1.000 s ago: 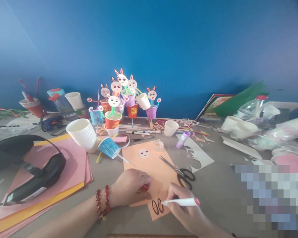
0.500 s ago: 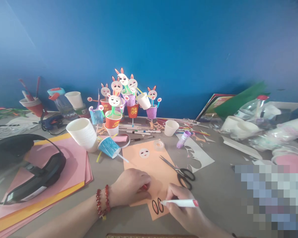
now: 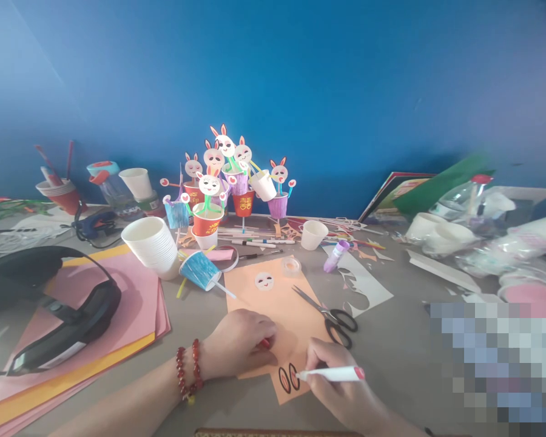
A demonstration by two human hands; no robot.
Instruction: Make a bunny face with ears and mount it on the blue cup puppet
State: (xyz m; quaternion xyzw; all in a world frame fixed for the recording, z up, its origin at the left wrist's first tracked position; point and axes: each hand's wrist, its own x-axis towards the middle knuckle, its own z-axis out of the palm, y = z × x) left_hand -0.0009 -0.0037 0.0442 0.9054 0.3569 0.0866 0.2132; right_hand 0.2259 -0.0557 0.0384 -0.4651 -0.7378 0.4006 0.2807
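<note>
My right hand (image 3: 339, 379) grips a white marker (image 3: 334, 374) with a red end, its tip at the right one of two black-outlined ovals (image 3: 295, 376) on the orange paper (image 3: 295, 315). Resting on the left part of that sheet, my left hand (image 3: 243, 343) is closed around a small red marker cap (image 3: 264, 343), mostly hidden by the fingers. A round paper face (image 3: 264, 281) lies higher on the sheet, left of a roll of clear tape (image 3: 291, 266). Black-handled scissors (image 3: 339, 321) lie half on the paper's right edge.
Rabbit-faced cup figures (image 3: 209, 185) stand at the back. A stack of white paper cups (image 3: 151, 246) and a blue-coloured cup (image 3: 201, 271) are left of the paper; a purple glue stick (image 3: 335, 256) lies right. A black headset-like device (image 3: 68, 321) covers pink sheets (image 3: 139, 297).
The marker tip has shifted very slightly at the right oval, with the right hand moving a little. My left hand stays in place.
</note>
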